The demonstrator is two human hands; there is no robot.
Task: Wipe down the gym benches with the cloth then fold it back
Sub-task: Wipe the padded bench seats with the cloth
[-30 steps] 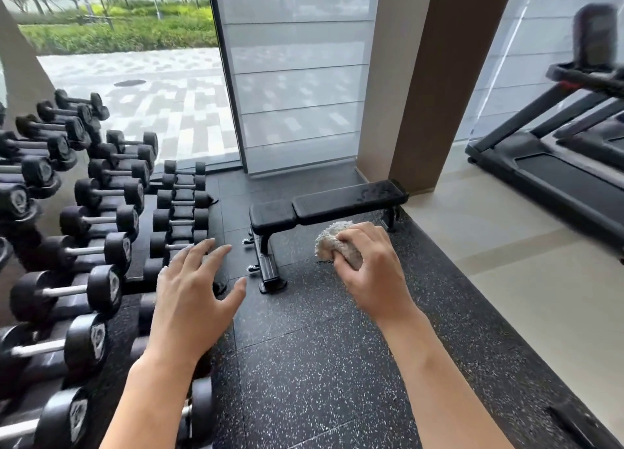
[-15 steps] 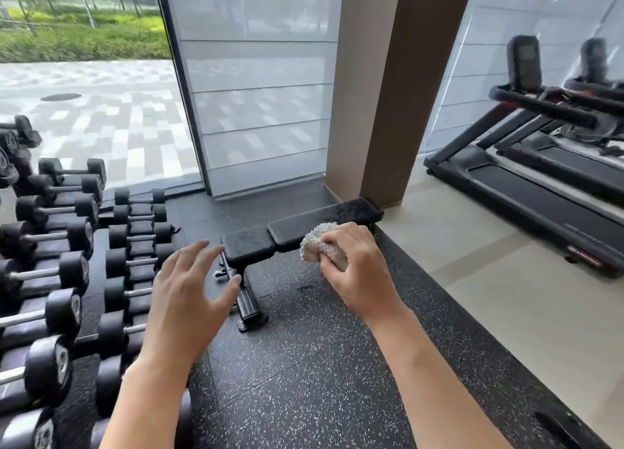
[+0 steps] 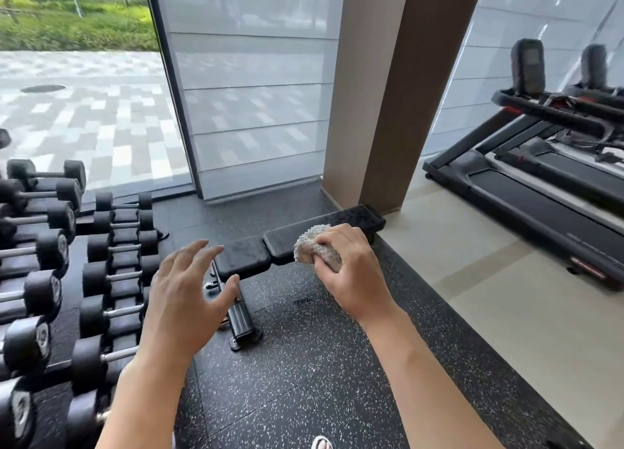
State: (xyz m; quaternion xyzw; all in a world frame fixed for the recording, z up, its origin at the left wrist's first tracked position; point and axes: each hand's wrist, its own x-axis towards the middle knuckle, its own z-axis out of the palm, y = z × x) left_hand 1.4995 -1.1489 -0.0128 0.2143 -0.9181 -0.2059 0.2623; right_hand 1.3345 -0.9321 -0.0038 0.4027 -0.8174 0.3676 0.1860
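1. Bench (image 3: 297,237): a low black padded surface in two sections, standing on speckled rubber floor (image 3: 304,374) beside racked dumbbells (image 3: 101,276).
2. Left hand (image 3: 184,308): fingers spread, holding nothing.
3. Right hand (image 3: 351,273): its grip bunches the cloth.
4. Cloth (image 3: 315,249): pale, nubbly, wadded, seemingly above the bench's longer pad.

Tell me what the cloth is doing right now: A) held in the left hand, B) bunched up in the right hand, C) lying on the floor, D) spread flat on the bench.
B: the cloth is bunched in the right hand, whose fingers curl round it, in front of the bench, while the left hand is open and holds nothing.
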